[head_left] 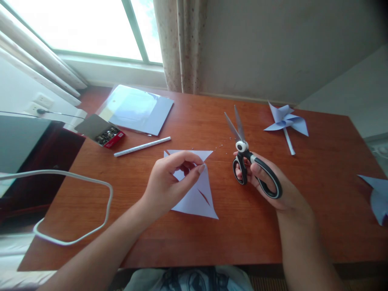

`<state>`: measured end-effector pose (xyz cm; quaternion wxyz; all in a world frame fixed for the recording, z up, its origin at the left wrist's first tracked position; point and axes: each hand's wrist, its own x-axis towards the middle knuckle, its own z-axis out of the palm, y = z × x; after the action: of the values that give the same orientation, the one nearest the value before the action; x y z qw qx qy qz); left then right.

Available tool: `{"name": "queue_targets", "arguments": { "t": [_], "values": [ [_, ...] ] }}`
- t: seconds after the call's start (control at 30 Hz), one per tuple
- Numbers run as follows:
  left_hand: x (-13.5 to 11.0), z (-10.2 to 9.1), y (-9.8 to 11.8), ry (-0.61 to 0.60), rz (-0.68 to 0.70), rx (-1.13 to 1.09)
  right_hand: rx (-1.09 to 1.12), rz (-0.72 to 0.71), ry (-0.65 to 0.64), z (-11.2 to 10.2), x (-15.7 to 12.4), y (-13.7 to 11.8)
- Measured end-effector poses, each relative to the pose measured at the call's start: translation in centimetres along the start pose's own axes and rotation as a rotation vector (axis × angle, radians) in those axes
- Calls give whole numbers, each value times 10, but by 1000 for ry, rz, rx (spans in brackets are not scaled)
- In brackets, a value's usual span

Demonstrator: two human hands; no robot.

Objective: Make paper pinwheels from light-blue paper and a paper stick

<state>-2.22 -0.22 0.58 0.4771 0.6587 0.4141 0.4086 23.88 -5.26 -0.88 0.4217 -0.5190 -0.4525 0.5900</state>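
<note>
A pale blue paper square (197, 194) with diagonal cuts lies on the wooden table (236, 238) in front of me. My left hand (169, 182) rests on it, fingers curled, pinching a corner flap near the paper's middle. To the right, my right hand (273, 186) grips black-handled scissors (247, 161) with fingers through the loops. The blades are parted and point away from me, clear of the paper.
A finished paper pinwheel (286, 121) lies at the back right. A white paper stick (142, 146), a small open box of pins (104, 135) and a plastic sleeve of paper (136, 109) sit at the back left. A white cable (75, 210) loops at left; blue paper (377, 194) lies at the right edge.
</note>
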Motion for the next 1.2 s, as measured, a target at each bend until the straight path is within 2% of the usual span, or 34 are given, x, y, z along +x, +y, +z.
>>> {"name": "queue_targets", "arguments": {
  "t": [0.1,0.23,0.37,0.43,0.53,0.63,1.03,1.2],
  "values": [
    [0,0,0,-5,-9,-12,-120,-43,110,-6,-1,-2],
    [1,0,2,-8,-15,-9,-306,-105,344,-20,1,6],
    [0,0,3,-10,-21,-3,-742,-157,627,-32,6,16],
    [0,0,3,-10,-22,2,-986,-184,707,-35,8,18],
    [0,0,3,-8,-21,16,-1191,-193,745,-35,9,17],
    [0,1,1,-7,-21,15,-1257,-169,752,-34,9,18],
    [0,1,1,-12,-14,4,-1312,-197,761,-27,13,24],
    [-1,1,-1,-27,-3,4,-1315,-174,707,-25,14,26]
  ]
}}
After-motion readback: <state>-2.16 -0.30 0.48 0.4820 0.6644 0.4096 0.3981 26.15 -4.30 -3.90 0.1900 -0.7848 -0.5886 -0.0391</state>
